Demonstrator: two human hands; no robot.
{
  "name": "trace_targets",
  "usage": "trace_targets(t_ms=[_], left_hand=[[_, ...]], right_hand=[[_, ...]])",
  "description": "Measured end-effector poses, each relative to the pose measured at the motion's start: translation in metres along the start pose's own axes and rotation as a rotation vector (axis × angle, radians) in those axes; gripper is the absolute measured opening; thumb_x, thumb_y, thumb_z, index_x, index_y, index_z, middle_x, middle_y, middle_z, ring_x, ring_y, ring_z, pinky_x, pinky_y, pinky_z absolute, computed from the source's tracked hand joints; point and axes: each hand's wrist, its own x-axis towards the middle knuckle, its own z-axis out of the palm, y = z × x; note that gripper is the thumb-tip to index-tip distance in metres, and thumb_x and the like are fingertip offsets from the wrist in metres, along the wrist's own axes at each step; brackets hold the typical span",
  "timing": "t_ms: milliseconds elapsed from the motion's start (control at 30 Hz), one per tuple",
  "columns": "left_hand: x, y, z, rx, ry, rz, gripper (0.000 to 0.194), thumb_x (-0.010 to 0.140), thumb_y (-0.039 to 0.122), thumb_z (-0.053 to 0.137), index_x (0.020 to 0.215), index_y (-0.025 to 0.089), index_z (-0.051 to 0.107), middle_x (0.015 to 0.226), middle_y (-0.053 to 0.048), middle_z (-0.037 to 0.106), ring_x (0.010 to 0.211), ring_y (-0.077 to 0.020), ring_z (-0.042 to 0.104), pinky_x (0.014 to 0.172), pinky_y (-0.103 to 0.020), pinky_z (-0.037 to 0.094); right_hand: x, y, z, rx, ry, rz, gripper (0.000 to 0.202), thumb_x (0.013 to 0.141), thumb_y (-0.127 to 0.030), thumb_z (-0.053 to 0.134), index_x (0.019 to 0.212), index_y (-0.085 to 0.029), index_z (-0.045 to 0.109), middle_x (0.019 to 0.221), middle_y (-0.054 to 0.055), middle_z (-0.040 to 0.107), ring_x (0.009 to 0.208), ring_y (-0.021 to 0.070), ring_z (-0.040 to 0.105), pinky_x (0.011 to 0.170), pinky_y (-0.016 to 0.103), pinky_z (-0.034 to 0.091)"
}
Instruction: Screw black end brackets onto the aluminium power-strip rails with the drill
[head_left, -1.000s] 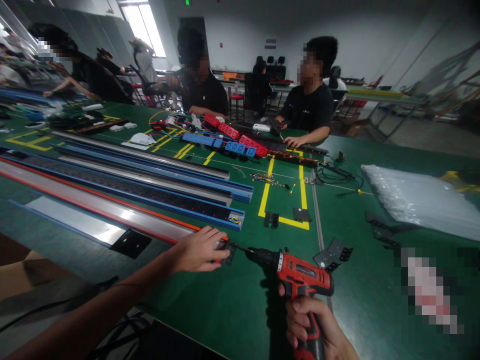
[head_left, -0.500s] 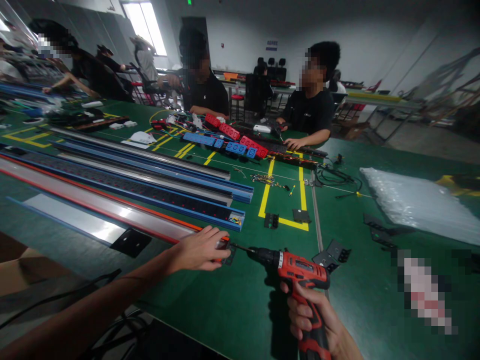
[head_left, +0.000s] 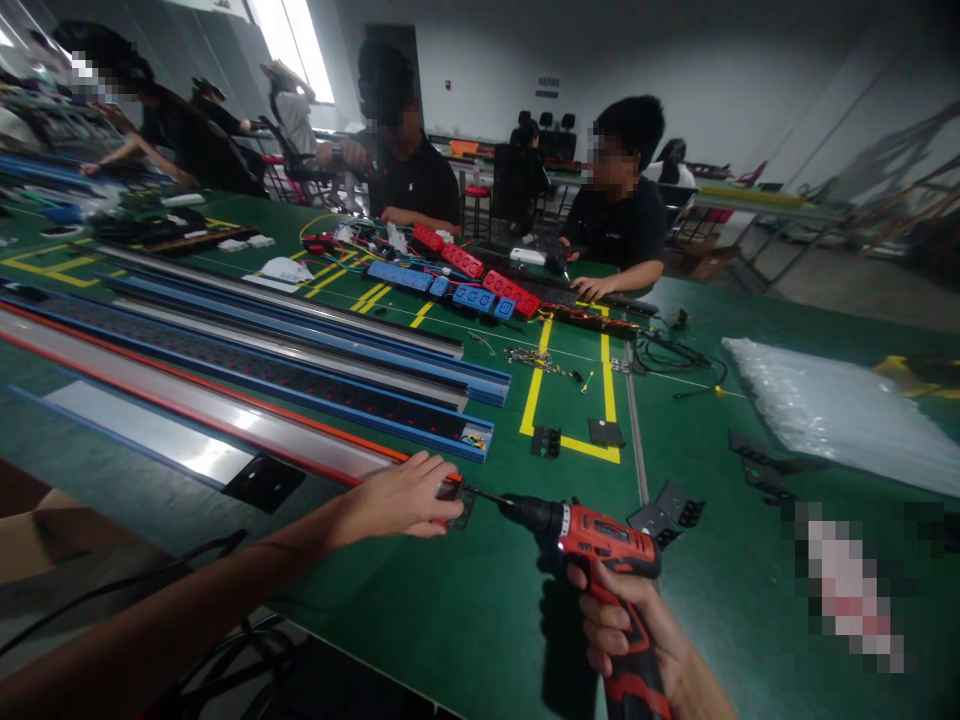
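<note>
My right hand (head_left: 626,625) is wrapped round the grip of a red and black cordless drill (head_left: 606,540), its small lamp lit. The long bit points left and its tip reaches the end of a red-edged metal channel (head_left: 300,440). My left hand (head_left: 409,497) is closed over that end of the channel, fingers on top. A black bracket (head_left: 463,510) shows at the channel's end, partly hidden by the fingers. Whether the bit sits in a screw is too small to tell.
Blue channels (head_left: 480,437) lie alongside. Black brackets (head_left: 664,515) sit right of the drill, a bubble-wrapped bundle (head_left: 847,410) farther right. Red socket modules (head_left: 510,292) and loose screws (head_left: 536,357) lie beyond. Across the green table (head_left: 465,600), a co-worker (head_left: 619,215) works with both hands.
The drill's lamp has come on. Both hands hold nearly the same place, the bit still at the channel's end. The view has shifted slightly.
</note>
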Motion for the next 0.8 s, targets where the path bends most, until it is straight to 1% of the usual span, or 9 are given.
trace_targets(t_ms=[200,333,433,500,667,800], left_hand=[[0.0008,0.0001,-0.0006,0.015,-0.047,0.002,0.031,0.084,0.051,0.069,0.102,0.027,0.06,0.111,-0.009,0.057,0.096,-0.0257,0.049,0.079,-0.034,0.035],[0.0006,0.0006,-0.0004,0.0,-0.025,0.003,0.03,0.084,0.05,0.069,0.101,0.027,0.06,0.113,-0.009,0.056,0.096,-0.0256,0.049,0.079,-0.034,0.035],[0.0002,0.0011,-0.0006,-0.02,-0.004,-0.004,0.029,0.084,0.049,0.07,0.099,0.027,0.06,0.112,-0.008,0.056,0.097,-0.0251,0.049,0.079,-0.034,0.035],[0.0002,0.0015,-0.0013,-0.028,-0.002,-0.01,0.028,0.084,0.049,0.07,0.099,0.027,0.06,0.112,-0.008,0.056,0.097,-0.0252,0.049,0.08,-0.034,0.035],[0.0008,0.0016,-0.0038,-0.044,-0.008,-0.019,0.028,0.084,0.048,0.071,0.1,0.027,0.06,0.112,-0.008,0.056,0.097,-0.025,0.048,0.08,-0.034,0.034],[0.0019,0.0016,-0.0049,-0.074,-0.006,-0.021,0.028,0.085,0.047,0.07,0.101,0.027,0.06,0.111,-0.007,0.056,0.097,-0.0243,0.048,0.08,-0.033,0.034]], right_hand=[[0.0003,-0.0007,0.0021,0.0,-0.016,-0.003,0.025,0.086,-0.041,0.067,0.088,-0.017,0.063,0.048,-0.013,0.03,0.039,0.0043,0.021,0.045,0.023,0.046],[-0.0011,-0.0011,0.0018,-0.005,-0.012,-0.006,0.022,0.087,-0.037,0.066,0.092,-0.016,0.064,0.048,-0.013,0.031,0.039,0.0043,0.021,0.046,0.023,0.046],[-0.0026,-0.0011,0.0005,-0.014,0.002,0.001,0.023,0.084,-0.032,0.069,0.101,-0.017,0.065,0.048,-0.013,0.032,0.04,0.0043,0.021,0.047,0.023,0.046],[-0.0031,-0.0007,-0.0012,-0.019,0.007,0.012,0.025,0.082,-0.03,0.07,0.103,-0.018,0.064,0.048,-0.013,0.032,0.04,0.0044,0.022,0.048,0.023,0.046],[-0.0017,-0.0012,-0.006,-0.018,0.01,0.013,0.02,0.081,-0.032,0.071,0.094,-0.018,0.065,0.048,-0.014,0.031,0.039,0.004,0.02,0.047,0.024,0.047],[-0.001,-0.0044,-0.0048,-0.026,0.022,0.023,0.017,0.083,-0.033,0.07,0.088,-0.018,0.062,0.048,-0.013,0.03,0.039,0.0039,0.02,0.046,0.022,0.045]])
